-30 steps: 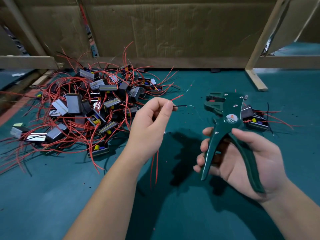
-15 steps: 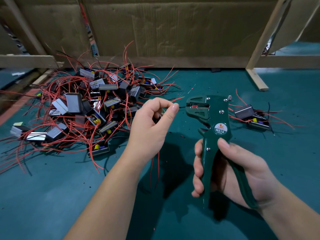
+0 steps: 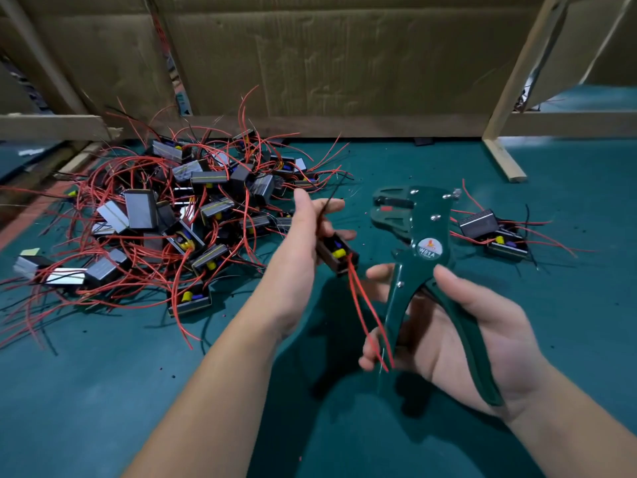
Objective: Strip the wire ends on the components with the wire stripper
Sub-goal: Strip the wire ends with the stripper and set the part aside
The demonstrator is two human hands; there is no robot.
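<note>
The teal worktop (image 3: 103, 408) spreads under both arms. It is closed off at the far side by a cardboard wall (image 3: 344, 63), which probably keeps loose parts from sliding away. Beyond the left grip (image 3: 303, 243), toward its outer side, lies the pile of components (image 3: 172, 229): small dark boxes tangled in red wire, near enough to reach easily. It looks like the stock not yet worked. The right grip (image 3: 482, 339) is wrapped round the wire stripper (image 3: 427, 250), fingers about one green handle and the other handle lying against the palm. The handles are spread apart, so the jaws stand ready to take a wire. The tool's head points up and across toward the left grip, near it but touching nothing. Past the right grip, on its outer side, two components (image 3: 493, 232) rest well apart from the pile, which suggests a spot for finished pieces. The left grip is closed on a single component (image 3: 336, 253), raised off the worktop between the two hands so that its wires hang free. Its red leads (image 3: 362, 305) droop down in front of the right grip's fingers. A black wire (image 3: 325, 208) runs up through the left fingers, seemingly being picked out for the jaws. Whether any end is already bare is too small to tell.
</note>
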